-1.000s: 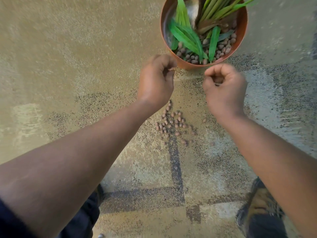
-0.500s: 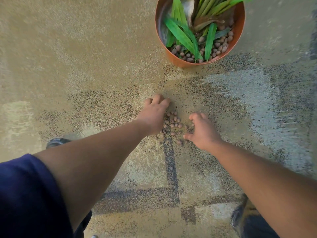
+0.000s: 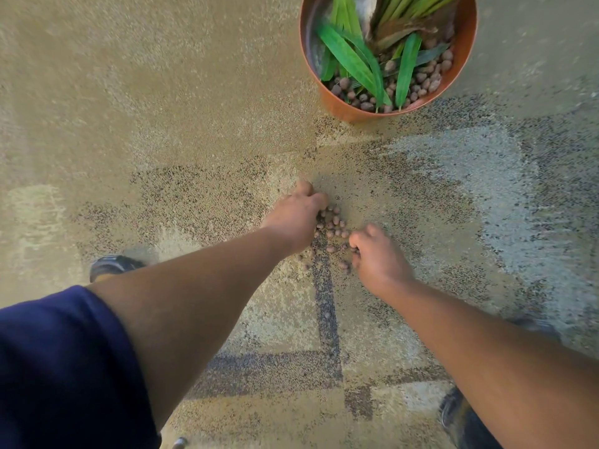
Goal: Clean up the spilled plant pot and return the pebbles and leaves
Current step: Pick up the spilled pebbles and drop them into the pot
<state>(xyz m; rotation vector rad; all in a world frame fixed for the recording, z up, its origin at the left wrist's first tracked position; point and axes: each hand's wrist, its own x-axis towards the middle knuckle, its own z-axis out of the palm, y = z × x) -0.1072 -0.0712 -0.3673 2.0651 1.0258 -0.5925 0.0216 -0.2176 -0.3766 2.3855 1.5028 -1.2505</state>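
The loose pebbles (image 3: 330,230) lie on the carpet (image 3: 162,124) between both hands, well short of the pot (image 3: 337,106). The left hand (image 3: 296,215) touches their left edge, the right hand (image 3: 377,254) their right; both hands' fingers curl inward onto pebbles.

A speckled carpet (image 3: 162,108) is covering the whole floor, looking tan and sandy toward the top and left. A paler grey patch (image 3: 470,189) is spreading across the right side, edged with dark flecks. Dark charcoal bands (image 3: 325,306) are running through the lower middle, one upright and one crossing it near the bottom. Soft, warm light is falling evenly, leaving a faint pale smear (image 3: 32,205) showing at the left edge.
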